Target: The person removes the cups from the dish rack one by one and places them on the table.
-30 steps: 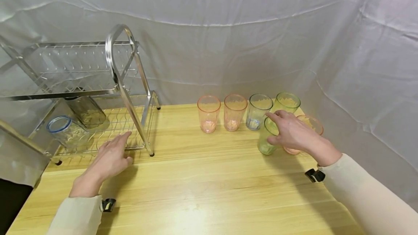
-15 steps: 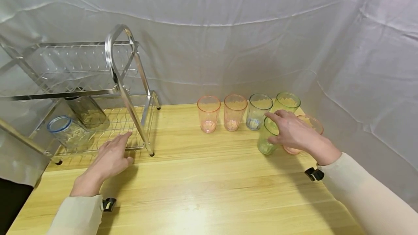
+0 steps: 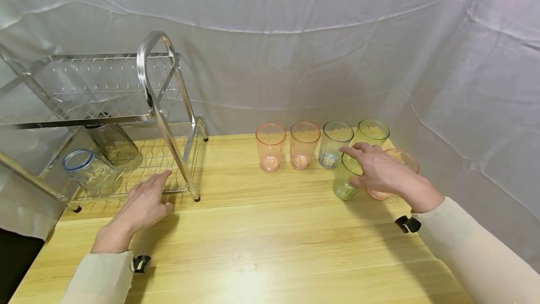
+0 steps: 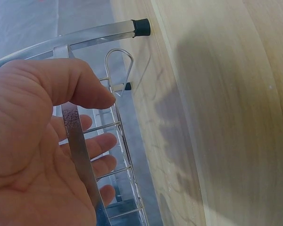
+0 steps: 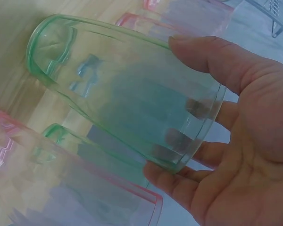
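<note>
My right hand [image 3: 381, 168] curls round a green glass [image 3: 347, 186] standing upright on the table. In the right wrist view, the thumb lies along the near side of the glass [image 5: 122, 89], and fingertips show through its wall near the rim. My left hand [image 3: 141, 208] lies across the lower front rail of a metal dish rack [image 3: 168, 142], fingers relaxed. From the left wrist view, a flat metal bar [image 4: 80, 150] passes between its thumb and fingers, the thumb tip free. Inside the rack lie a blue-rimmed glass [image 3: 90, 172] and a dark glass [image 3: 114, 147], both tilted.
Two pink glasses [image 3: 270, 151] [image 3: 303, 149], a bluish glass [image 3: 333, 147] and another green glass [image 3: 373, 130] stand along the back. Another pink glass [image 3: 407, 158] is partly hidden behind my right hand. A grey cloth [image 3: 261, 60] hangs behind the wooden table [image 3: 253, 243].
</note>
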A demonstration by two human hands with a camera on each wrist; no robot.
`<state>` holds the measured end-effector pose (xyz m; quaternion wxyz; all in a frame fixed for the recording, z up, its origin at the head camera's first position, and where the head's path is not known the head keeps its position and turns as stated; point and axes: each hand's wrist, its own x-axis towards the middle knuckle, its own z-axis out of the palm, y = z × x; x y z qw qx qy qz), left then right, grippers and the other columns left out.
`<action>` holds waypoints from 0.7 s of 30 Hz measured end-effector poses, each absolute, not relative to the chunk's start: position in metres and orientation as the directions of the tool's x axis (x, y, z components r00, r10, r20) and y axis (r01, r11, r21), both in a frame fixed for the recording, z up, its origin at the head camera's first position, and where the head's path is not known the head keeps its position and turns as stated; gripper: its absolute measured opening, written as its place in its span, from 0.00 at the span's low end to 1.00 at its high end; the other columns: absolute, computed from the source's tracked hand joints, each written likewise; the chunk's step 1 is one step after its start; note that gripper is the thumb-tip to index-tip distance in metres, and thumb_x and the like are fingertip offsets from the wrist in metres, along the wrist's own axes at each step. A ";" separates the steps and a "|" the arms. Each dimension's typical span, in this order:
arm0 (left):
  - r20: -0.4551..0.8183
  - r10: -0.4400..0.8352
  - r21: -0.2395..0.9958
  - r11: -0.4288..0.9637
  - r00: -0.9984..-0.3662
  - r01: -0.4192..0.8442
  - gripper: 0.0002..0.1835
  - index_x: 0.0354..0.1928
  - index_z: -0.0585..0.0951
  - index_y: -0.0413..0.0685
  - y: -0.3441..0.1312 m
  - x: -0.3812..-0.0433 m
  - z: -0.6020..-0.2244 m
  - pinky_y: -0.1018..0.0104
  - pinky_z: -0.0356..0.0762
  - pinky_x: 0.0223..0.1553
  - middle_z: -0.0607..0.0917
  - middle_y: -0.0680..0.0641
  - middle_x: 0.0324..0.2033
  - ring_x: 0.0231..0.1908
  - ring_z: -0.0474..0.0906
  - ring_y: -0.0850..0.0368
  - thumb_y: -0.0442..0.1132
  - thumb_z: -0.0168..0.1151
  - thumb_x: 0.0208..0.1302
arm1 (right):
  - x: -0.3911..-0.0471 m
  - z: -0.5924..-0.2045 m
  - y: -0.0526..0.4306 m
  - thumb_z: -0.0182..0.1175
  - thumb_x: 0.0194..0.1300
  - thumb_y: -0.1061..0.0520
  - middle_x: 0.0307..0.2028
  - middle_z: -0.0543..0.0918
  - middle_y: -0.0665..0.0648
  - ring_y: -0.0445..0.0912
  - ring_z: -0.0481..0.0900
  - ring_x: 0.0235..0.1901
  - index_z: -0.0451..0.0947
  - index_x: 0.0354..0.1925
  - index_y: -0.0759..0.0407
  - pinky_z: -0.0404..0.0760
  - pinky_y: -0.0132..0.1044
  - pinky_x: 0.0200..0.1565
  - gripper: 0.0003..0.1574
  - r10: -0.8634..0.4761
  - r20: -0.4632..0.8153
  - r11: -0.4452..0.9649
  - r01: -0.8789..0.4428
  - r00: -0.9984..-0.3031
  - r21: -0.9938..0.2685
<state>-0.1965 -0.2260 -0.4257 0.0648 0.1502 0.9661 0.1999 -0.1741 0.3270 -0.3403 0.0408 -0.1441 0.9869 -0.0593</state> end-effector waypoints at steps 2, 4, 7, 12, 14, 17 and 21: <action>-0.069 0.316 0.409 0.874 -0.946 0.262 0.49 0.82 0.52 0.33 -0.226 -0.197 -0.426 0.21 0.41 0.72 0.58 0.21 0.76 0.76 0.50 0.21 0.37 0.67 0.64 | -0.174 -0.340 0.327 0.74 0.59 0.51 0.69 0.72 0.72 0.76 0.73 0.63 0.66 0.78 0.53 0.79 0.71 0.54 0.52 -0.284 -0.065 0.953 -0.274 -0.956 -0.129; -0.070 0.316 0.409 0.874 -0.946 0.262 0.49 0.82 0.52 0.33 -0.226 -0.197 -0.426 0.21 0.41 0.72 0.57 0.21 0.77 0.76 0.50 0.21 0.37 0.67 0.64 | -0.174 -0.340 0.326 0.74 0.59 0.51 0.69 0.72 0.73 0.76 0.73 0.63 0.65 0.79 0.53 0.79 0.71 0.54 0.53 -0.282 -0.070 0.954 -0.272 -0.957 -0.128; -0.067 0.317 0.408 0.874 -0.946 0.264 0.49 0.82 0.52 0.33 -0.225 -0.197 -0.426 0.21 0.41 0.73 0.58 0.22 0.77 0.76 0.50 0.21 0.37 0.67 0.63 | -0.173 -0.340 0.327 0.74 0.59 0.51 0.69 0.71 0.73 0.76 0.72 0.64 0.65 0.79 0.53 0.78 0.72 0.55 0.53 -0.283 -0.077 0.954 -0.273 -0.956 -0.123; -0.054 0.325 0.407 0.871 -0.944 0.276 0.49 0.81 0.53 0.34 -0.225 -0.195 -0.426 0.20 0.42 0.72 0.58 0.22 0.77 0.76 0.51 0.21 0.38 0.67 0.62 | -0.172 -0.341 0.327 0.75 0.59 0.51 0.69 0.71 0.74 0.77 0.72 0.64 0.65 0.79 0.52 0.78 0.72 0.55 0.53 -0.292 -0.072 0.952 -0.283 -0.954 -0.115; -0.058 0.326 0.420 0.866 -0.944 0.273 0.49 0.82 0.53 0.34 -0.226 -0.195 -0.424 0.20 0.42 0.72 0.57 0.22 0.77 0.76 0.50 0.21 0.38 0.66 0.62 | -0.172 -0.342 0.327 0.75 0.59 0.52 0.69 0.72 0.73 0.76 0.72 0.64 0.65 0.78 0.52 0.78 0.72 0.55 0.53 -0.295 -0.065 0.951 -0.287 -0.953 -0.115; -0.065 0.327 0.459 0.849 -0.943 0.263 0.49 0.82 0.52 0.36 -0.228 -0.195 -0.421 0.19 0.45 0.71 0.56 0.22 0.77 0.76 0.51 0.20 0.35 0.63 0.63 | -0.173 -0.343 0.327 0.75 0.59 0.52 0.68 0.73 0.73 0.75 0.73 0.63 0.66 0.78 0.52 0.79 0.70 0.55 0.52 -0.296 -0.059 0.951 -0.288 -0.953 -0.116; -0.059 0.331 0.519 0.816 -0.942 0.254 0.48 0.83 0.51 0.38 -0.235 -0.202 -0.411 0.20 0.53 0.70 0.57 0.22 0.77 0.74 0.53 0.18 0.26 0.56 0.60 | -0.174 -0.343 0.326 0.75 0.60 0.52 0.68 0.73 0.73 0.74 0.74 0.63 0.65 0.79 0.52 0.79 0.69 0.54 0.53 -0.286 -0.062 0.954 -0.277 -0.956 -0.116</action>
